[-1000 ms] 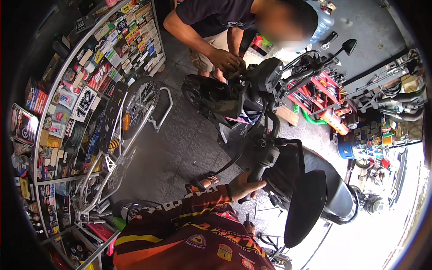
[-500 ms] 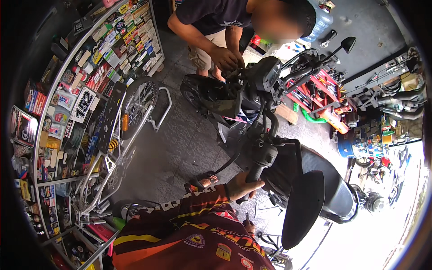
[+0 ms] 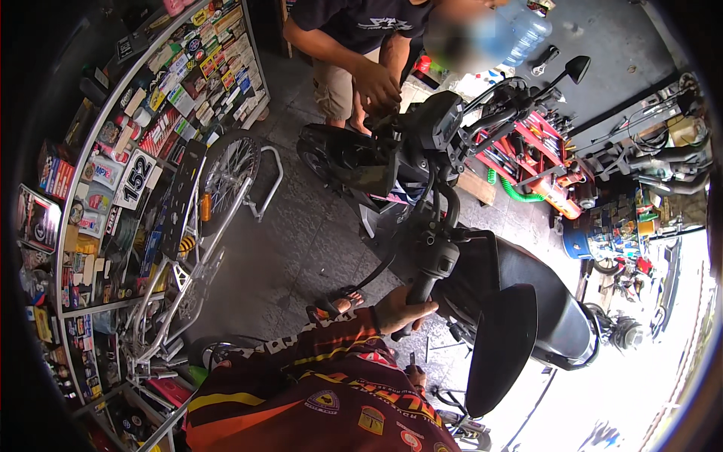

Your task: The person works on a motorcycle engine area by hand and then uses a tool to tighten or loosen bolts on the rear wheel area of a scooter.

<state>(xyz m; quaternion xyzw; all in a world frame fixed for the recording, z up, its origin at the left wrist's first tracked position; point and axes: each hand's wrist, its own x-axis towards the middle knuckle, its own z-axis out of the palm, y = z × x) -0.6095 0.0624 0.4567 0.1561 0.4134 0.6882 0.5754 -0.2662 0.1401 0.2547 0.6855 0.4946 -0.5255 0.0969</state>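
Note:
My left hand [image 3: 398, 309] is wrapped round the black rubber handlebar grip [image 3: 422, 288] of a motorcycle. Its fingers curl under the grip, and the arm wears a maroon, orange and yellow sleeve [image 3: 324, 343]. Just above the hand is the switch housing [image 3: 439, 258]. A black mirror [image 3: 503, 350] hangs close by on the right. The long black seat [image 3: 527, 290] stretches toward the bright lower right. My right hand does not show. Across the bike's front, another person's hands [image 3: 379, 89] are close together near the dash [image 3: 440, 117]; what they touch is hidden.
On the left, a metal-framed display case [image 3: 75, 181] is packed with boxed parts. A bare silver frame with a spoked wheel [image 3: 230, 177] stands before it. Behind the motorcycle are a red tool rack [image 3: 527, 147], a green coiled hose [image 3: 520, 194] and a blue bucket [image 3: 577, 242].
The other person stands a little straighter, with the head moved up and right. My left hand keeps its hold on the handlebar grip. The view has shifted slightly.

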